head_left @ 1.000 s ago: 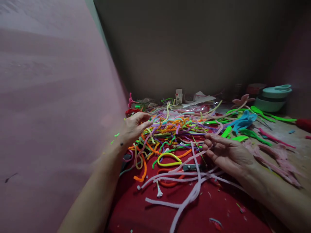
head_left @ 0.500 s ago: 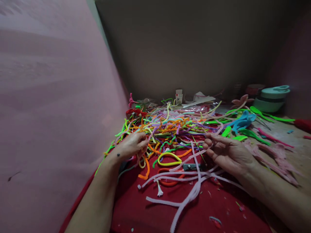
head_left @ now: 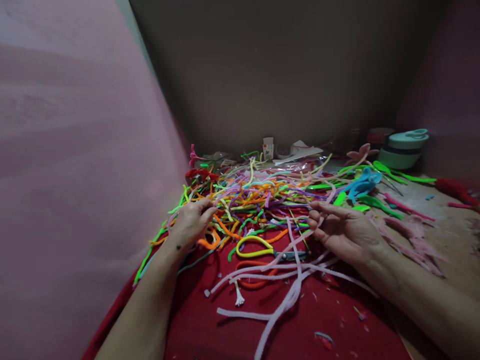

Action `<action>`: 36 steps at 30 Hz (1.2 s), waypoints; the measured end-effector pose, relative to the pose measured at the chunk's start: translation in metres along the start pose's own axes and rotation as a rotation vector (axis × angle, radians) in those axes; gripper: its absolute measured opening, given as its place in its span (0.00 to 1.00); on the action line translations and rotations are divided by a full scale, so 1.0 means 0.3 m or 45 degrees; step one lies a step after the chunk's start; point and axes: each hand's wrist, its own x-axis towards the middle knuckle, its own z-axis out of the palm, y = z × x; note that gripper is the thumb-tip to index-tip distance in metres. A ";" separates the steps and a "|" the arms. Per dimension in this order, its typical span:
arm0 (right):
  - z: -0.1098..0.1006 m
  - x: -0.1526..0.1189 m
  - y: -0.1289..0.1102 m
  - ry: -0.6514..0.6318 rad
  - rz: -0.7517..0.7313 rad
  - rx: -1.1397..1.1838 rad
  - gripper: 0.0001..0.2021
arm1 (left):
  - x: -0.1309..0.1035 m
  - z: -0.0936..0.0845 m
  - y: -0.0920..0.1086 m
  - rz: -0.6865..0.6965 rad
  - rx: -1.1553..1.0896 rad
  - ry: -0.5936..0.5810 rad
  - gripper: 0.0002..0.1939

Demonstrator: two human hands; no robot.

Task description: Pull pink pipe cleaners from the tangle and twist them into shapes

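Note:
My left hand (head_left: pixel 193 220) is closed at the left edge of a tangled heap of coloured pipe cleaners (head_left: pixel 262 192); its fingertips are partly hidden, and what they pinch is unclear. On the right, my right hand (head_left: pixel 339 230) has its palm turned up and its fingers curled, with a pale pink pipe cleaner (head_left: pixel 294 242) running up to the fingertips. Between the hands lie scissors with a yellow and an orange handle (head_left: pixel 253 247). Several light pink pipe cleaners (head_left: pixel 288 300), joined in a branching bundle, rest over the scissors and the red cloth (head_left: pixel 225 340).
A mint-green lidded container (head_left: pixel 403 150) stands at the back right. Near it are a blue fuzzy piece (head_left: pixel 362 185), green strips and a pink fuzzy piece (head_left: pixel 412 242). A pink wall (head_left: pixel 82 175) rises at the left. Small scraps dot the cloth.
The view has shifted slightly, so most things sit further left. My left hand has turned and moved away from the orange curl beside it. My right hand keeps nearly the same pose.

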 end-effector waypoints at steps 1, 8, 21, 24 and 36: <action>-0.003 0.003 -0.005 0.005 0.000 -0.002 0.05 | 0.000 0.004 -0.002 0.006 0.038 0.038 0.13; -0.008 0.013 -0.034 -0.027 -0.038 -0.019 0.05 | 0.008 0.040 -0.023 0.007 0.315 -0.010 0.13; -0.017 0.013 -0.114 -0.082 -0.243 0.066 0.10 | -0.007 0.034 0.166 0.641 0.060 0.222 0.11; -0.017 0.008 -0.147 -0.078 -0.299 0.087 0.12 | 0.032 0.076 0.210 0.820 0.249 0.120 0.10; -0.029 0.045 -0.129 0.161 -0.230 -0.057 0.11 | 0.225 0.183 0.166 0.576 0.469 0.084 0.15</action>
